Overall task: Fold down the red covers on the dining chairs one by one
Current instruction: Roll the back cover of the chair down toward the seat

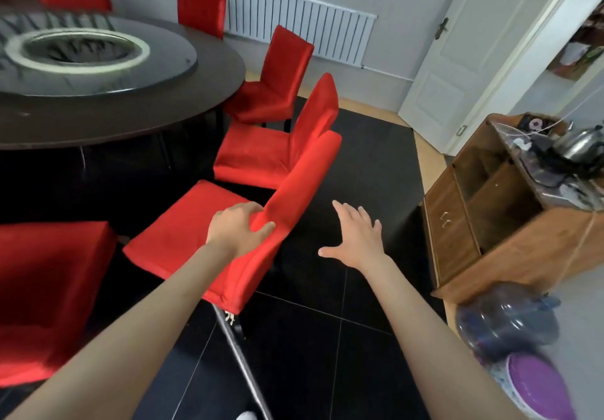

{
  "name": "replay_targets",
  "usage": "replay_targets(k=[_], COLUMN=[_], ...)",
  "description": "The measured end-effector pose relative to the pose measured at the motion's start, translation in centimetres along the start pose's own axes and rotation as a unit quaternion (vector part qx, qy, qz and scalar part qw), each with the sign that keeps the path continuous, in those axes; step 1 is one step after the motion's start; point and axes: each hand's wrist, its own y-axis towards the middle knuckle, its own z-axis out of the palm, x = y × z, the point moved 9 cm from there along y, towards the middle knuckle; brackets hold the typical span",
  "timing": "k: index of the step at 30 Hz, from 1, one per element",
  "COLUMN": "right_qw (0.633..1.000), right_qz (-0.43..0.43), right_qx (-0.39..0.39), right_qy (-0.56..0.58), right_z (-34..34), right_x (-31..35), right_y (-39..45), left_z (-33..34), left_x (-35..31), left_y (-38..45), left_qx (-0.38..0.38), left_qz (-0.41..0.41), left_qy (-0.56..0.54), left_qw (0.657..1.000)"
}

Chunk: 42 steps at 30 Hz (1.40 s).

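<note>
Head view only. Left hand [240, 228] at centre of picture, closed on a fold of red cover [294, 190] where the backrest meets the seat of nearest chair [183, 233]: thumb on the near face of the cloth, fingers wrapped round the far side. Right hand [354, 235] at 3 o'clock from the left, well apart from the cloth, palm down, fingers spread wide, holding nothing, over black tiled floor [327, 338].

Nearest chair tilted, backrest running up towards 1 o'clock, chrome leg [240, 357] slanting down to 6 o'clock. Cover hem low on the back at 6 o'clock from the left hand, pale tie [230, 318] dangling just under it.

Second chair [261, 155] just beyond at 12 o'clock, backrest nearly touching that of the nearest. Third chair [277, 83] further along the same line. Two more red backrests at 11 o'clock behind round dark table [130, 115], blurred. Another red seat [49, 289] at 9 o'clock, cut by the edge.

White radiator [300, 24] on the wall at 12 o'clock. White door [457, 43] at 1 o'clock. Wooden cabinet [490, 223] at 3 o'clock with metal kettle [578, 145] on top. Blue water jug [506, 318] at 4 o'clock, lying on the floor beside the cabinet.
</note>
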Motion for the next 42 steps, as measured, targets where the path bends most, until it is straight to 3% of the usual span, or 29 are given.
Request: replay_targets(k=[15,24,30,42], right_qw=[0.986,0.95,0.931,0.902], right_qz=[-0.148,-0.292,-0.34,-0.393], right_qx=[0.042,0.071,0.098,0.133], right_qy=[-0.059,-0.078,-0.091,-0.121], right_z=[-2.0,-2.3,-1.1,1.3], right_x=[-1.5,-3.4,-2.8,-0.9], right_y=[14.2,20.7,24.0,29.1], left_z=[2.8,5.1,6.3,6.8], left_x=[-2.4,-3.8,-3.4,-2.2], left_y=[9.8,10.3,10.0,11.9], left_qx=[-0.059,-0.127,-0.137,-0.159], left_qz=[-0.087,-0.224,-0.28,-0.3], left_qy=[0.005,0.044,0.057,0.073], left_qw=[0.994,0.965,0.949,0.938])
